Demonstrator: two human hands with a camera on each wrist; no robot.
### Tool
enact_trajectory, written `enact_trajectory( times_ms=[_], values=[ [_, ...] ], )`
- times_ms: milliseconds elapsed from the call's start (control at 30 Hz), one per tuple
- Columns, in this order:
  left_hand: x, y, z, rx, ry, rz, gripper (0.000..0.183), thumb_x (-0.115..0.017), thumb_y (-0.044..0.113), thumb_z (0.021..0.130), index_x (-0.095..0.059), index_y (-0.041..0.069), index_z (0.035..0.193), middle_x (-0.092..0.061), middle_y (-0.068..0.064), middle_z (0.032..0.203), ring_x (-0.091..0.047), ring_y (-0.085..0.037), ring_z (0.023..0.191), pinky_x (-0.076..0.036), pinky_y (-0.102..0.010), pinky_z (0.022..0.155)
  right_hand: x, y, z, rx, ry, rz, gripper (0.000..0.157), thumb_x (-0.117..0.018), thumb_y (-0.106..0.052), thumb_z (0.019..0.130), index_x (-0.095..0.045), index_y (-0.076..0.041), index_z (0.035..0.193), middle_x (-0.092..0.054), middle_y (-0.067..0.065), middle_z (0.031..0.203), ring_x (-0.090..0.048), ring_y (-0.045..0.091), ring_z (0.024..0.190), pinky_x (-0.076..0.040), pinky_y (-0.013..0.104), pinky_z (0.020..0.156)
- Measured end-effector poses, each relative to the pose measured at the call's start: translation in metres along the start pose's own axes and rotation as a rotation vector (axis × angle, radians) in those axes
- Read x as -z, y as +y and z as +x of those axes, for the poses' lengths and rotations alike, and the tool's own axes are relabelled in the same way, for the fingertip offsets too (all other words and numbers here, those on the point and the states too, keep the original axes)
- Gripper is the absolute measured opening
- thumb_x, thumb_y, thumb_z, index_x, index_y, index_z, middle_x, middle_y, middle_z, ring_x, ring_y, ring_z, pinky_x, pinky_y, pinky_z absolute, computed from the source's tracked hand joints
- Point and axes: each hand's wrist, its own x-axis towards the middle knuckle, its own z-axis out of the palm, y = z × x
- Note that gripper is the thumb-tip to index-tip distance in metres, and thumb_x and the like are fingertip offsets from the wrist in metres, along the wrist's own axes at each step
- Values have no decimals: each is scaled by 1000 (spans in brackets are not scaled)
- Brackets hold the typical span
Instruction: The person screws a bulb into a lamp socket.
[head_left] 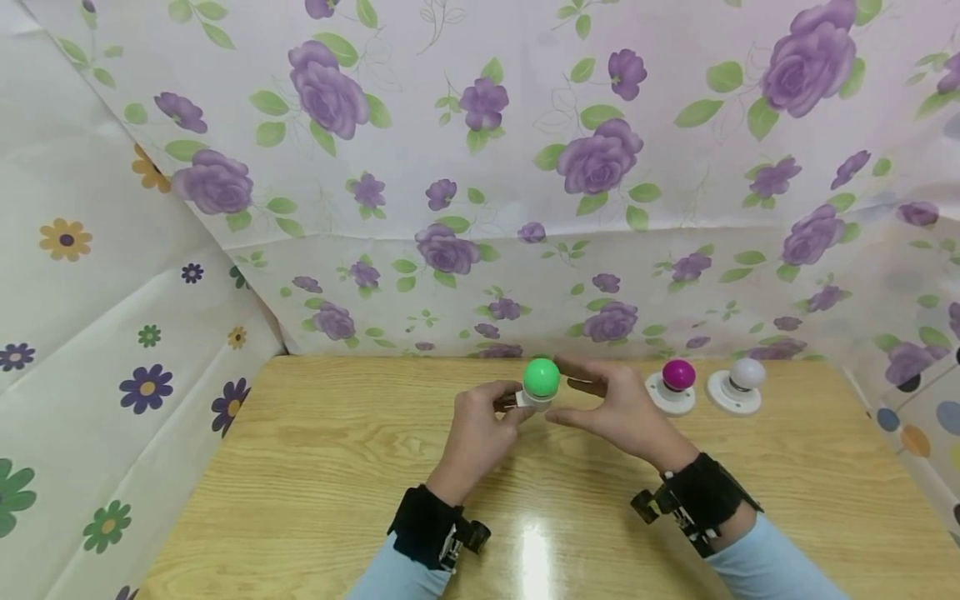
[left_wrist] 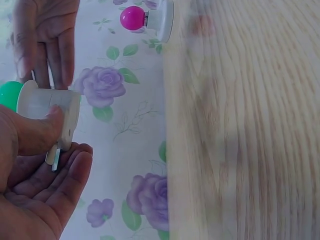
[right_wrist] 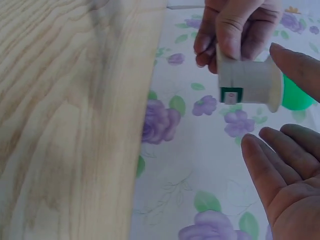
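My left hand [head_left: 478, 429] pinches a white plug-in lamp socket [right_wrist: 250, 82] by its plug end, holding it over the table. A green light bulb [head_left: 542, 377] sits in the socket's mouth. Two metal prongs [left_wrist: 54, 159] stick out near the left fingers in the left wrist view, and a small green-and-white label [right_wrist: 231, 95] shows on the socket's side. On the other side of the bulb, my right hand [head_left: 624, 410] has its fingers and thumb spread around it, with a gap between palm and bulb.
To the right on the wooden table [head_left: 315, 467], a magenta bulb [head_left: 678, 375] stands in a round white base [head_left: 670, 404]. Beside it is a white bulb [head_left: 747, 372] in a similar base [head_left: 733, 402]. A flowered cloth [head_left: 480, 200] hangs behind the table's back edge.
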Motion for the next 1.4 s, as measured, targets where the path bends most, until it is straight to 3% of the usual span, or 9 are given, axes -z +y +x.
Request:
enact_trajectory(
  times_ms=[233, 467, 633, 1033, 1267, 1400],
  values=[
    [-1, 2, 0, -18, 0, -23, 24, -70, 17, 83, -66, 12, 107, -64, 5, 101, -58, -2, 89, -47, -18, 73, -10, 38, 3, -38, -27, 30, 61, -80, -31, 72, -54, -27, 128, -56, -6, 123, -55, 13, 107, -46, 35, 84],
    [-2, 3, -1, -32, -6, -19, 24, -70, 18, 83, -66, 15, 107, -64, 8, 100, -58, -1, 89, -46, -18, 74, -15, 37, 2, -74, -26, 69, 56, -79, -26, 73, -58, -22, 124, -59, -4, 117, -58, 15, 101, -49, 32, 78],
    [-2, 2, -2, -43, -10, -17, 23, -70, 21, 84, -66, 17, 106, -63, 9, 99, -58, -4, 90, -46, -19, 74, -15, 37, 1, -75, -27, 46, 50, -77, -30, 75, -59, -27, 122, -60, -7, 115, -59, 13, 99, -49, 27, 75],
    [0, 2, -2, -44, -49, -35, 23, -69, 21, 84, -66, 18, 107, -62, 10, 101, -57, -2, 91, -47, -21, 76, -15, 39, -1, -61, 3, 56, 44, -76, -29, 76, -61, -25, 118, -62, -7, 110, -60, 13, 95, -50, 28, 74],
    [8, 2, -3, -4, -71, 26, 37, -66, 28, 87, -60, 16, 122, -58, 5, 118, -53, -13, 107, -47, -33, 84, -15, 39, -2, -73, 54, 64, 45, -77, -29, 75, -61, -22, 117, -62, -5, 108, -60, 16, 95, -50, 28, 74],
    [15, -2, -5, 15, -5, 105, 44, -64, 30, 89, -54, 13, 129, -52, -2, 128, -51, -17, 111, -45, -31, 85, -14, 43, -6, -83, 127, 49, 47, -79, -27, 74, -60, -20, 117, -62, -4, 107, -60, 15, 95, -50, 27, 74]
  ],
)
